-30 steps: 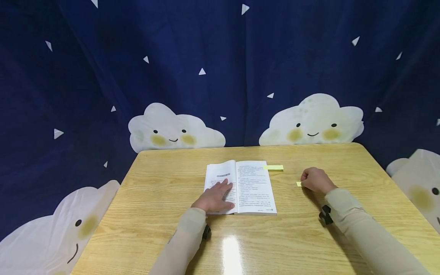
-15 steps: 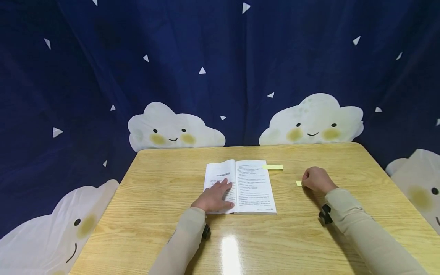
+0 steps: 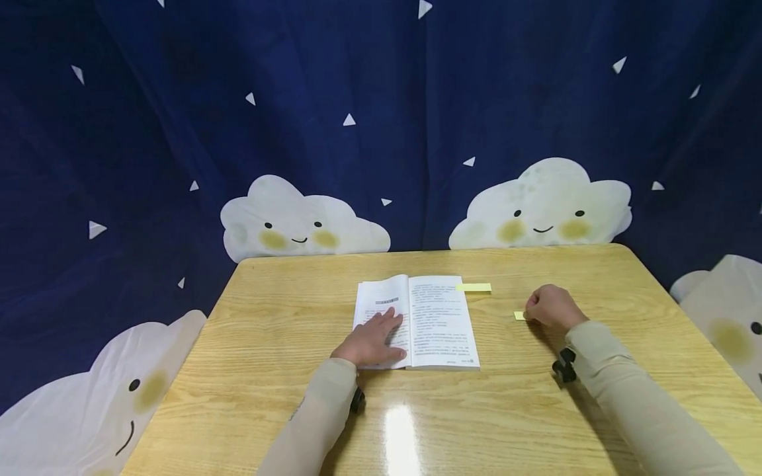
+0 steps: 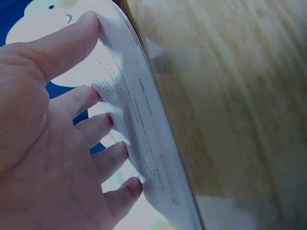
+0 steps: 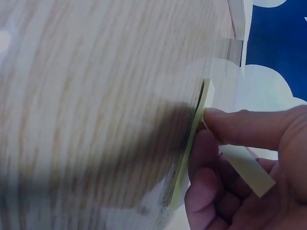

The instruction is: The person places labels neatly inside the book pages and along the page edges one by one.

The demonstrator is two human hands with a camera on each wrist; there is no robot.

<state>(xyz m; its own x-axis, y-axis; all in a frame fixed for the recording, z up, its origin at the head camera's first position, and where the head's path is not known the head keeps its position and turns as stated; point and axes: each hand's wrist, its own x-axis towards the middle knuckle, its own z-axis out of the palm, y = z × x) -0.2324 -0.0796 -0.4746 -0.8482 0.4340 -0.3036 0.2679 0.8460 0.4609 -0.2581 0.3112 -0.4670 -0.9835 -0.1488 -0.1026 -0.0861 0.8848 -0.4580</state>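
Near the middle of the wooden table [image 3: 476,423], an open book [image 3: 440,330] is laid face up, its left page curved near the spine and both pages covered with print. That left page is touched by the left hand [image 3: 369,340], whose fingers are spread apart, with the thumb set out near the lower end of the spine. By the upper outer corner of the right page, the book is overlapped by a yellow paper strip [image 3: 473,287], most of which is extended past the page edge. To the right of the book, and apart from it, a pad of yellow sticky notes [image 3: 519,316] is partly covered by the right hand [image 3: 553,307]. From the right wrist, a yellow slip [image 5: 247,167] is seen pinched between thumb and index finger, its free end angled toward the palm; whether it is joined to the pad cannot be told. Both forearms are covered by beige sleeves [image 3: 619,383]. Behind the table, a dark blue backdrop [image 3: 357,66] is hung, printed with white triangles and smiling clouds.
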